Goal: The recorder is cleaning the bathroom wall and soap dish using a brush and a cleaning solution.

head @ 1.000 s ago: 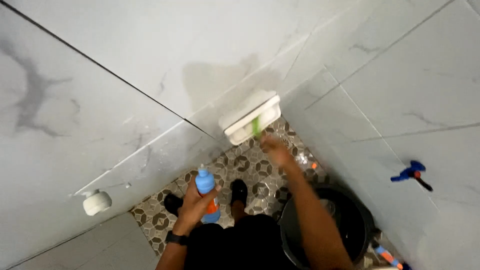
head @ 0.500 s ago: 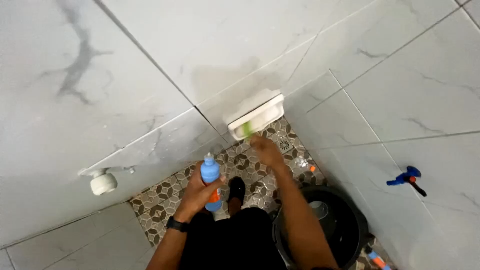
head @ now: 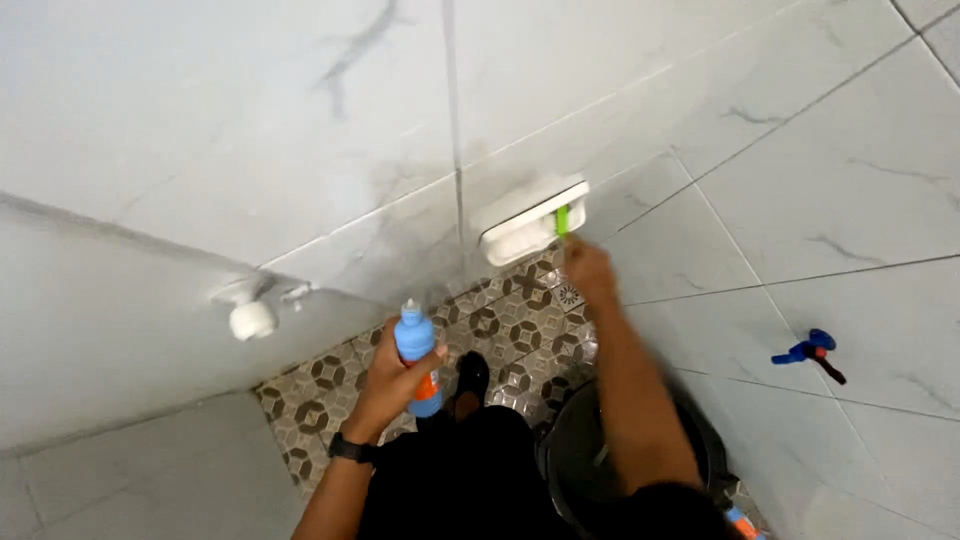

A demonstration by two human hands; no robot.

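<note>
blue bottle (head: pixel 414 345) in left hand (head: pixel 392 378); right hand (head: pixel 590 272) presses white brush (head: pixel 532 222) to wall.

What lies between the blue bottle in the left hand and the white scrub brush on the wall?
In the head view, only patterned floor tile lies between the blue bottle and the white scrub brush.

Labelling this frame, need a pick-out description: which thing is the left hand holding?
Start at the patterned floor strip between the white marble-look tiled walls. Just above it, near frame centre, the left hand grips a bottle upright. It is the only light-blue bottle with an orange band, unlike the white brush head that the right hand holds to the wall.
</note>
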